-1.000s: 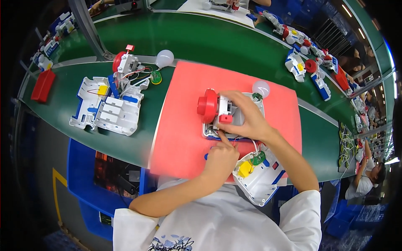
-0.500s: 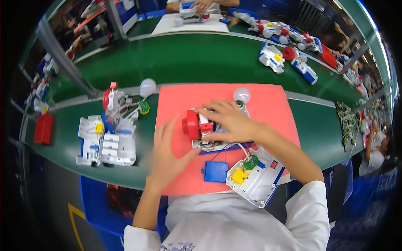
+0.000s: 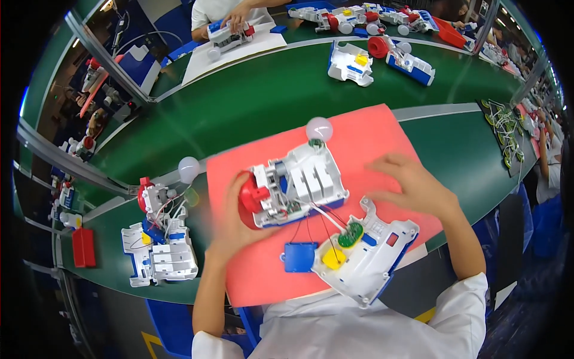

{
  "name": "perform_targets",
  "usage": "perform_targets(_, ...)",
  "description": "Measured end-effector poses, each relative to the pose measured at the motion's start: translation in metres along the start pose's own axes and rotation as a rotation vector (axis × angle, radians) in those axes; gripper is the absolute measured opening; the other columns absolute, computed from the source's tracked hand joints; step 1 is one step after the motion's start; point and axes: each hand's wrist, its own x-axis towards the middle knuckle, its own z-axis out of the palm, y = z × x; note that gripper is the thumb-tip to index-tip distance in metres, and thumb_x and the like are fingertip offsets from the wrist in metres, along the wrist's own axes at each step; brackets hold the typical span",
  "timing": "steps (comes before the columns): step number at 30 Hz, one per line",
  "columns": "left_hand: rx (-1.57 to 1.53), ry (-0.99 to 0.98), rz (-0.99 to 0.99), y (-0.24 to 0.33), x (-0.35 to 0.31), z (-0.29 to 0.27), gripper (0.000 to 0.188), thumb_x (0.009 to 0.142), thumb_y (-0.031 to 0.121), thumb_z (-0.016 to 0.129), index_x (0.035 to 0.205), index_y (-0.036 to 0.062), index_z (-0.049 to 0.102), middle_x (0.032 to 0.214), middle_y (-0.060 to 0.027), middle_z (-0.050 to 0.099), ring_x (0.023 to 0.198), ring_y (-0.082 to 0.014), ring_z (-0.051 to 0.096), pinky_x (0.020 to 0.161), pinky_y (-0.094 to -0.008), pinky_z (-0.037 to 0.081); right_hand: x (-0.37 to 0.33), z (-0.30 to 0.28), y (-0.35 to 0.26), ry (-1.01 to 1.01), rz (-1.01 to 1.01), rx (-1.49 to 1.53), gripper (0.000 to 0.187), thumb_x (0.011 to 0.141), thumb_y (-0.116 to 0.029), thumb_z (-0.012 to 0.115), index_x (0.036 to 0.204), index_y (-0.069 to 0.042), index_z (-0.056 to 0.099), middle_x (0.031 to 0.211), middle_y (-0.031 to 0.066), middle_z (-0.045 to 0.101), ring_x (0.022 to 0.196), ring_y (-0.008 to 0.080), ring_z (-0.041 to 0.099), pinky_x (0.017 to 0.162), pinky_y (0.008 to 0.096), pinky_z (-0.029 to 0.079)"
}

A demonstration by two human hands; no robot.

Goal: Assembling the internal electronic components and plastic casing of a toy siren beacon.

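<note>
Loosely curved along the left end of the open white housing [image 3: 314, 179], the left hand [image 3: 233, 225] has its fingers beside the red round part [image 3: 253, 192] and its thumb by the lower edge; it is blurred, so I can't tell whether it is clamped on the part or only resting against it. The right hand [image 3: 417, 188] holds nothing — its fingers and thumb are spread apart above the salmon-pink mat [image 3: 371, 134], to the right of the housing.

That housing lies on the mat with its inside facing up, showing ribbed compartments and wiring, and a white bulb [image 3: 319, 128] sits at its top end. Wires run from it to a flat blue case [image 3: 300, 257] and to the white shell [image 3: 376, 251], which lies nearer the person, partly over the mat's edge. On the shell are a round green circuit board [image 3: 350, 235] and a yellow block [image 3: 333, 258].

Left of the mat, on the green table [image 3: 451, 143], is another opened white unit [image 3: 173, 261] with its own bulb [image 3: 189, 170] — and further left a red bin [image 3: 84, 248]. Across the table, a co-worker's hand [image 3: 238, 16] is on a similar white-and-blue device [image 3: 230, 39].
</note>
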Motion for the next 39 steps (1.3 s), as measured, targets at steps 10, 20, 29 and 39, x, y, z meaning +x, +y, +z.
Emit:
perform_targets(10, 0.403, 0.317, 0.020, 0.037, -0.026, 0.020, 0.074, 0.075, 0.022, 0.083, 0.138, 0.0033, 0.048, 0.142, -0.0214, 0.043, 0.131, -0.0386, 0.043, 0.105, -0.0497, 0.040, -0.021, 0.021, -0.044, 0.102, -0.047, -0.254, 0.052, 0.076, -0.040, 0.081, 0.113, -0.005, 0.069, 0.109, 0.0146, 0.065, 0.109, 0.0314, 0.061, 0.096, 0.0418, 0.047)
perform_targets(20, 0.133, -0.219, 0.006, 0.064, -0.074, 0.035, 0.037, 0.077, 0.017, 0.081, 0.107, 0.0063, 0.063, 0.130, -0.0203, 0.049, 0.124, -0.0381, 0.049, 0.101, -0.0453, 0.044, 0.041, 0.007, -0.033, -0.001, 0.137, 0.608, 0.043, 0.084, -0.036, 0.073, 0.099, 0.004, 0.070, 0.088, 0.0174, 0.071, 0.080, 0.0209, 0.069, 0.071, 0.0321, 0.055)
perform_targets(29, -0.899, -0.024, -0.297, 0.068, -0.029, -0.032, 0.041, 0.079, 0.016, 0.080, 0.110, -0.0039, 0.062, 0.116, -0.0191, 0.065, 0.105, -0.0320, 0.066, 0.085, -0.0418, 0.056, -0.063, 0.022, -0.035, -0.246, 0.440, -0.011, 0.050, 0.089, -0.034, 0.068, 0.125, 0.000, 0.058, 0.100, 0.0201, 0.069, 0.092, 0.0361, 0.068, 0.082, 0.0408, 0.053)
perform_targets(39, -0.961, -0.435, -0.369, 0.168, 0.138, -0.045, 0.061, 0.099, 0.048, 0.056, 0.134, -0.0016, 0.050, 0.114, -0.0164, 0.065, 0.097, -0.0260, 0.071, 0.080, -0.0302, 0.059, -0.032, 0.093, -0.098, -0.268, 0.321, 0.979, 0.051, 0.097, -0.038, 0.058, 0.127, 0.004, 0.058, 0.112, 0.0155, 0.069, 0.083, 0.0187, 0.072, 0.061, 0.0308, 0.056)
